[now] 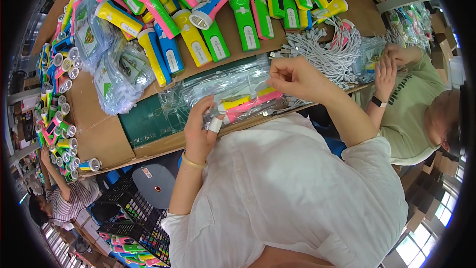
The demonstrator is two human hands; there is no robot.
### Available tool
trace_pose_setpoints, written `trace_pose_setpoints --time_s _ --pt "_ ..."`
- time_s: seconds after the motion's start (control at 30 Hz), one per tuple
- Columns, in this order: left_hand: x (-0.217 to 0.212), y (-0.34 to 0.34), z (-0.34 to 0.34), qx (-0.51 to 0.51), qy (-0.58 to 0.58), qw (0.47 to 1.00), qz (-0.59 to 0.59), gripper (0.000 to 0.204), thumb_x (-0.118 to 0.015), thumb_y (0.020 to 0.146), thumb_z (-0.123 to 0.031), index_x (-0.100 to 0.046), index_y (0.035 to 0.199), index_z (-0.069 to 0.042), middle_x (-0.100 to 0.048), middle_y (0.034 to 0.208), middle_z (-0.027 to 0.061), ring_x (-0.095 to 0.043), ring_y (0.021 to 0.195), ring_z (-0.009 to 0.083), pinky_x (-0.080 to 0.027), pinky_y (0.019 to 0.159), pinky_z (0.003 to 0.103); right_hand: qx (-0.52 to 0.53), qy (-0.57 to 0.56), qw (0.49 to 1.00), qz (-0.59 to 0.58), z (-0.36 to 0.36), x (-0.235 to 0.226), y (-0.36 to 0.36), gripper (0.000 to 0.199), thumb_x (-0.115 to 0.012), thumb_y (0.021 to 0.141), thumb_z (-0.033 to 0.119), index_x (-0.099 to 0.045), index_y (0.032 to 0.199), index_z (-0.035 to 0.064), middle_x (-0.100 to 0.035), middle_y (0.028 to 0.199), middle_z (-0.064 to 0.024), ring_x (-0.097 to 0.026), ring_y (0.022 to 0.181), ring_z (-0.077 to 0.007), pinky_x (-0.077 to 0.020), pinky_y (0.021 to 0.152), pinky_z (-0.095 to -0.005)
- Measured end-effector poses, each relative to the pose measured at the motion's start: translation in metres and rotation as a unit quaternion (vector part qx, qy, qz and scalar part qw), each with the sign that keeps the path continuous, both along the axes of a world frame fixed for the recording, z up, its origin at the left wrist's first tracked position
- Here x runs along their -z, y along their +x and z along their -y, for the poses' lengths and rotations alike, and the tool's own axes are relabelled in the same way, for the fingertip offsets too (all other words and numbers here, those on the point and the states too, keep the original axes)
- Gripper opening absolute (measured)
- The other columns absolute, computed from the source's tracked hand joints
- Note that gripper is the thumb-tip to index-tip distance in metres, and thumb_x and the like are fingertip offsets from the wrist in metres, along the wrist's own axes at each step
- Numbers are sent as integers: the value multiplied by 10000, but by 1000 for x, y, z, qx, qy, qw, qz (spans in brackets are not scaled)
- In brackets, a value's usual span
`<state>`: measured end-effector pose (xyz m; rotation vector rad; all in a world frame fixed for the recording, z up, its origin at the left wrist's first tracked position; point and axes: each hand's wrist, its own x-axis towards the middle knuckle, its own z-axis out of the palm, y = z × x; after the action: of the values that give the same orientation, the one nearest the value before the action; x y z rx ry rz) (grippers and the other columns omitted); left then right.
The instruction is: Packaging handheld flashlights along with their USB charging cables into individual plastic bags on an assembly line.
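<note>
A pink and yellow flashlight (254, 104) lies along the table's near edge, in what looks like a clear plastic bag. My left hand (199, 125) grips its left end, with a white wrap around one finger. Above the flashlight's right end, my right hand (293, 77) is closed in a pinch; what sits between its fingertips is hidden. A loop of white cable (258, 85) shows just left of that hand. Clear plastic bags (223, 82) lie flat behind the flashlight.
Flashlights (198, 39) in several colours cover the cardboard at the back. A bundle of white cables (327, 52) lies right of them, filled clear bags (116, 69) to the left. A co-worker's hands (386, 69) work at the right. A black crate (139, 213) stands below the table.
</note>
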<state>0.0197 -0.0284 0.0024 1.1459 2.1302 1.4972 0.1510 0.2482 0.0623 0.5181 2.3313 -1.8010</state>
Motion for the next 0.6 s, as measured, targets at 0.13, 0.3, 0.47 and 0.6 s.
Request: trace_pose_setpoints --time_s 0.13,0.3,0.47,0.6 --pt "2 -2 12 -69 -50 994 66 236 -735 898 -24 -675 1126 -5 -687 1108 131 -647 1004 197 -520 882 308 -16 38 999 6 14 -2 -5 230 -695 950 110 -536 796 46 -458 624 68 -384 587 -26 -307 516 -244" --pt "-6 7 8 -65 -47 997 15 156 -730 879 11 -684 1028 15 -691 1010 151 -669 877 273 -538 779 329 -93 173 980 -24 47 -4 -21 145 -664 884 176 -606 870 44 -671 724 -161 -661 685 -372 -511 624 -468" --pt "-14 12 -2 -18 -21 999 -41 268 -663 809 109 -683 1056 8 -684 1026 178 -666 942 341 -543 839 376 -163 252 947 -119 73 35 -42 168 -720 858 183 -613 900 61 -670 827 -116 -678 768 -335 -523 660 -428" --pt "-7 12 4 -43 -13 999 -16 271 -662 808 121 -685 1050 2 -690 1022 163 -679 932 313 -547 827 355 -148 273 945 -103 69 32 -46 170 -729 832 150 -622 925 56 -659 867 -109 -666 771 -317 -529 671 -422"
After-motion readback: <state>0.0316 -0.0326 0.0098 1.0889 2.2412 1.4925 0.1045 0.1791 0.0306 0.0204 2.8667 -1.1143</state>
